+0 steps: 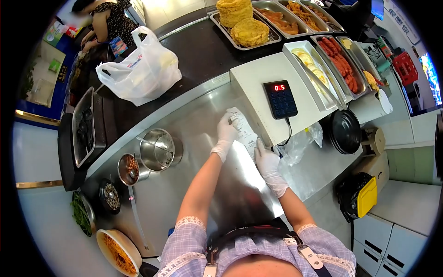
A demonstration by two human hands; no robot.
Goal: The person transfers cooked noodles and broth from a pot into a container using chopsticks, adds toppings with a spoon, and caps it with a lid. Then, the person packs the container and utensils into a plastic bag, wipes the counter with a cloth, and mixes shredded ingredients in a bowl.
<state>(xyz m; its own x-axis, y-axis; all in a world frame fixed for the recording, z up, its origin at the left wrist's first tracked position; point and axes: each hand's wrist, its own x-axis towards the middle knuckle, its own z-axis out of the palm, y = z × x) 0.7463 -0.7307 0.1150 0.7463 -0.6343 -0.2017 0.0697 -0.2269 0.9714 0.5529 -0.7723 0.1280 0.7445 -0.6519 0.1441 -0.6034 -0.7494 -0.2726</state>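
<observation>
A long printed paper receipt (244, 129) stretches between my two gloved hands above the steel counter. My left hand (227, 129), in a thin white glove, pinches its upper left edge. Lower down and to the right, my right hand (267, 164) is gloved too and grips the bottom end with thumb and fingers. A small dark tip shows beside the right fingers; what it is I cannot make out. Just beyond the hands, a black keypad device (280, 99) with red lit digits lies on a white raised box (258, 76), its cable hanging down near my right hand.
A tied white plastic bag (143, 69) stands on the dark ledge. Steel pots (159, 150) and bowls line the left; food trays (339, 64) fill the far right. Black bowls (345, 131) and clear plastic bags (304, 143) lie right. Another person (108, 23) is beyond the ledge.
</observation>
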